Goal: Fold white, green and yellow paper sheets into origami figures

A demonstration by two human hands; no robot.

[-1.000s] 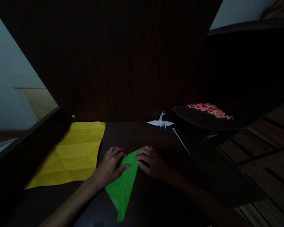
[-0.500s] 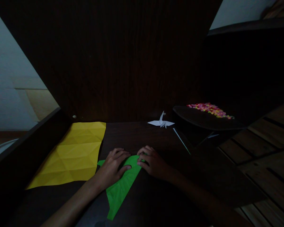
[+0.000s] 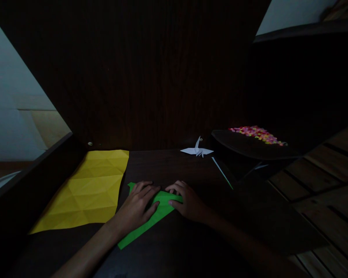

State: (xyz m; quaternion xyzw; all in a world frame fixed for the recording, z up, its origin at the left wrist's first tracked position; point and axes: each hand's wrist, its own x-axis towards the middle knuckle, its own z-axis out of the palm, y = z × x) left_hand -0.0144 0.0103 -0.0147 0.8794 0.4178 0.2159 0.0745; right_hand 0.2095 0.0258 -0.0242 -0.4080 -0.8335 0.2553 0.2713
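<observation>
A folded sheet of green paper [image 3: 164, 204] lies on the dark wooden surface between my hands. My left hand [image 3: 140, 202] rests flat over its left part, fingers stretched out and thumb apart, covering some of the paper. At the paper's right end, my right hand [image 3: 184, 199] has its thumb on top and its curled fingers along the far edge, closed on that corner. A narrow strip of the green sheet sticks out toward me below my left hand.
Creased yellow paper [image 3: 89, 189] lies to the left. A white paper crane [image 3: 197, 151] stands by the dark upright panel [image 3: 162, 77]. Right of it are a thin paper strip [image 3: 222, 172] and a dark corner shelf [image 3: 237, 146] bearing many small pink, red and yellow pieces [image 3: 258, 133].
The green paper has turned clockwise, its near tip swinging left and its left tip moving away from me. My right thumb now lies over the right corner; my left hand has barely moved.
</observation>
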